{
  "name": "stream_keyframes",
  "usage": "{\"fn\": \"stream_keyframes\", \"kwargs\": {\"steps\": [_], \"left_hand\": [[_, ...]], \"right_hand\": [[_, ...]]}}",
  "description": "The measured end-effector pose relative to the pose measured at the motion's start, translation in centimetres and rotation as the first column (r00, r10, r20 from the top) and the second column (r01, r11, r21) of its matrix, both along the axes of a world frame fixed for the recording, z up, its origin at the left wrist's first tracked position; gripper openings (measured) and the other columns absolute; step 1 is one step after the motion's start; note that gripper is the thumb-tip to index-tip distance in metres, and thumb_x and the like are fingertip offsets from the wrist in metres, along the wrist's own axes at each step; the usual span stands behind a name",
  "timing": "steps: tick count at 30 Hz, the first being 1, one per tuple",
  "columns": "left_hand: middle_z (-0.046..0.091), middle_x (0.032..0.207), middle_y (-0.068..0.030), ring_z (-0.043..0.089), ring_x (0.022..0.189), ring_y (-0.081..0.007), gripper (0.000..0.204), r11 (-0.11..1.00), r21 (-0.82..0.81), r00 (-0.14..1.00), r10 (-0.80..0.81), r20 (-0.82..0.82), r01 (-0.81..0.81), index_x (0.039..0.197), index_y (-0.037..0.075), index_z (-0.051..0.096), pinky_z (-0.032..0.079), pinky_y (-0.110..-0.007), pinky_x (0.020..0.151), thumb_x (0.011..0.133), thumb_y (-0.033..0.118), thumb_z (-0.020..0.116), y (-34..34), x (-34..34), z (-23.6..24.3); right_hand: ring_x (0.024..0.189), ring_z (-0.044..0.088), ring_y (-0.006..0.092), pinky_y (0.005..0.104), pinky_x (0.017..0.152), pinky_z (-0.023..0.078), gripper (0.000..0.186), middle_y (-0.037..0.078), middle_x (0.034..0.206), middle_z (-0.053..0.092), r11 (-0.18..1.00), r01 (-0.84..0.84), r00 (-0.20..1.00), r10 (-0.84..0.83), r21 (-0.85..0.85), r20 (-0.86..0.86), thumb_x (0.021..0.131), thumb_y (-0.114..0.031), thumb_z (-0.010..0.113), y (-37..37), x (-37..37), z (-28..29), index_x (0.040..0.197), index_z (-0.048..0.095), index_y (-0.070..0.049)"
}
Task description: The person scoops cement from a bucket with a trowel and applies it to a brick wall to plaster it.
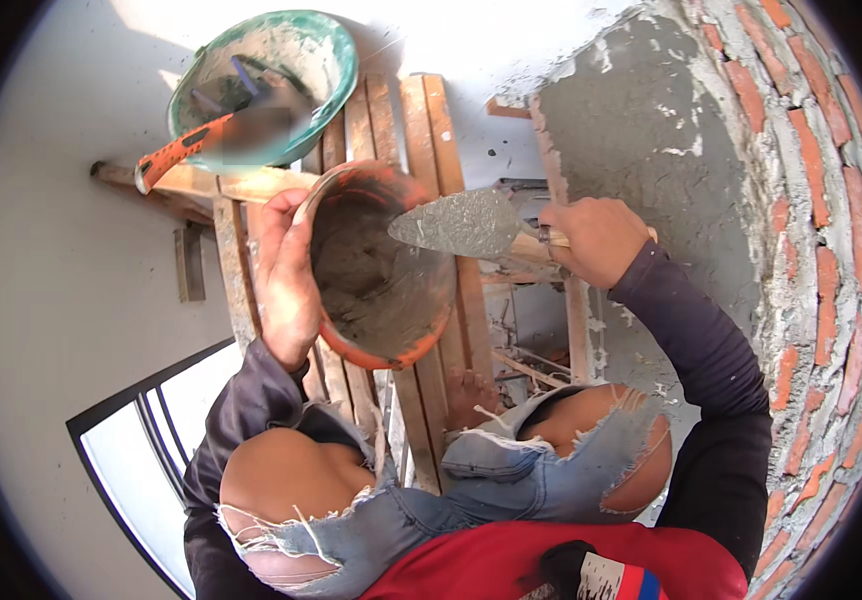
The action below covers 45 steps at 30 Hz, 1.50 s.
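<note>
My left hand [289, 275] grips the left rim of an orange bucket [387, 358], which is tipped so its mouth faces me. Grey wet mortar [356, 265] lies inside it. My right hand [599, 240] is wrapped round the wooden handle of a pointed trowel [466, 222]. Its blade is coated with mortar and reaches over the bucket's right rim, with the tip toward the left. The fingertips of my left hand are partly hidden behind the bucket wall.
Wooden planks [436, 130] form a narrow platform under the bucket. A green basin [336, 60] with tools stands at the far left, an orange-handled tool [179, 155] across its rim. To the right rises a brick wall [816, 170], partly covered with grey mortar. Sticks show below the planks.
</note>
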<state>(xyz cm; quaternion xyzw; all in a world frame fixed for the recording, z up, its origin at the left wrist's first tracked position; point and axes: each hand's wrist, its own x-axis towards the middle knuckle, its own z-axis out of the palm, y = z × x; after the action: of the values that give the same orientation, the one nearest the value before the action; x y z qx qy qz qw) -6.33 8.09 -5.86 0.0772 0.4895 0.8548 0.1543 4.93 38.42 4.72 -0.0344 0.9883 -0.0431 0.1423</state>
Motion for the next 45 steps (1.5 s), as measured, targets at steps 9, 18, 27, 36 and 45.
{"fn": "stream_keyframes", "kwargs": {"steps": [9, 18, 27, 36, 45], "left_hand": [[0.056, 0.117, -0.0057, 0.051, 0.108, -0.0116, 0.026, 0.992, -0.120, 0.999, 0.037, 0.007, -0.036, 0.125, 0.004, 0.045, 0.038, -0.027, 0.099, 0.103, 0.018, 0.040, -0.6, 0.0, 0.3], [0.052, 0.128, -0.0107, 0.047, 0.125, -0.0174, 0.029, 0.997, -0.071, 1.000, -0.018, 0.000, 0.018, 0.127, 0.001, 0.045, 0.031, -0.032, 0.112, 0.104, 0.018, 0.040, -0.6, -0.1, 0.3], [0.053, 0.131, -0.0129, 0.050, 0.125, -0.0201, 0.030, 0.998, 0.059, 0.996, -0.041, 0.078, 0.037, 0.129, 0.003, 0.041, 0.034, -0.035, 0.112, 0.103, 0.016, 0.040, -0.8, -0.1, -0.3], [0.052, 0.131, -0.0109, 0.049, 0.125, -0.0185, 0.029, 0.999, 0.038, 0.998, -0.033, 0.054, 0.031, 0.129, 0.003, 0.043, 0.033, -0.034, 0.111, 0.103, 0.017, 0.041, -0.5, 0.2, 0.0], [0.056, 0.126, -0.0120, 0.053, 0.117, -0.0184, 0.033, 0.996, -0.083, 1.000, -0.018, 0.023, 0.020, 0.131, 0.004, 0.040, 0.040, -0.032, 0.104, 0.104, 0.023, 0.039, -0.8, 0.0, 0.2]], "right_hand": [[0.074, 0.069, 0.0341, 0.0442, 0.067, 0.053, 0.013, 0.018, 0.078, 0.067, 0.991, -0.114, 0.966, 0.128, -0.073, 0.226, 0.079, -0.014, 0.067, -5.8, -2.4, -10.4, 0.086, 0.067, -0.003], [0.080, 0.065, 0.0422, 0.0515, 0.073, 0.051, 0.022, 0.021, 0.079, 0.066, 0.953, 0.184, 0.973, -0.143, -0.241, 0.179, 0.080, -0.024, 0.065, -4.5, 1.2, -10.8, 0.091, 0.067, -0.005], [0.068, 0.062, 0.0393, 0.0474, 0.065, 0.049, 0.021, 0.019, 0.072, 0.063, 0.954, -0.003, 0.983, -0.052, -0.300, -0.175, 0.082, -0.022, 0.065, -0.4, 0.8, -6.1, 0.089, 0.066, -0.001], [0.047, 0.050, 0.0129, 0.0304, 0.040, 0.041, 0.021, 0.003, 0.064, 0.054, 0.275, 0.743, 0.648, -0.521, -0.610, 0.556, 0.089, -0.025, 0.068, 17.5, -8.3, -3.0, 0.092, 0.062, -0.005], [0.053, 0.054, 0.0123, 0.0320, 0.046, 0.046, 0.023, 0.003, 0.069, 0.057, 0.593, 0.730, 0.554, -0.804, -0.339, -0.214, 0.091, -0.022, 0.066, 19.0, -4.1, 1.1, 0.089, 0.059, -0.001]]}}
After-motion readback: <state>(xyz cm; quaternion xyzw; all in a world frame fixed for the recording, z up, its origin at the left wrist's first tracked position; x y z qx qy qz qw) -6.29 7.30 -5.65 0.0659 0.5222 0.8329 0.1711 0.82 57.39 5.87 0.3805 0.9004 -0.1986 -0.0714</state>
